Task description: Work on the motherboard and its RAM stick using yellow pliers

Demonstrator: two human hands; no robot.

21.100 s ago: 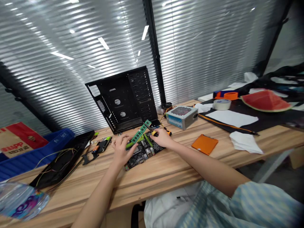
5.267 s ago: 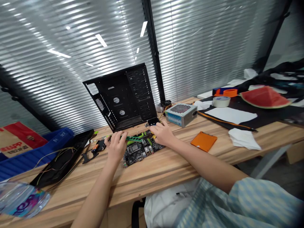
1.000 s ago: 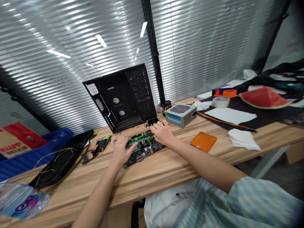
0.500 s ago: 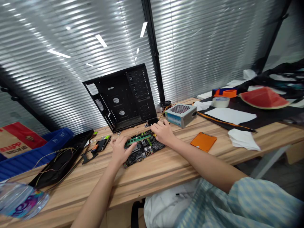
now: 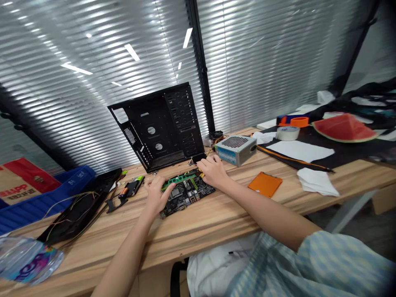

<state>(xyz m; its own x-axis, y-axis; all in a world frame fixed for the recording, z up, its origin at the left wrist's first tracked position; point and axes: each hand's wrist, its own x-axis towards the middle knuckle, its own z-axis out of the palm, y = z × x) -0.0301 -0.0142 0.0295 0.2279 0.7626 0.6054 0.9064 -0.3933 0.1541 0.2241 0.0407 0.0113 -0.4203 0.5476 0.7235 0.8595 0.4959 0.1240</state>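
In the head view, my left hand (image 5: pixel 157 194) and right hand (image 5: pixel 213 173) curl over opposite ends of the RAM stick (image 5: pixel 179 178), which lies along the motherboard (image 5: pixel 188 196). I can't tell whether they grip it; even pressure on both ends would suit it best.

**Bare hands, striped sleeve**

Bare forearms run to the left hand (image 5: pixel 157 196) and the right hand (image 5: pixel 213 173). At four o'clock, a loose pale blue sleeve (image 5: pixel 337 260) with fine lighter stripes covers the upper right arm; at six o'clock, a white garment (image 5: pixel 222 270) shows, with a small dark mark.
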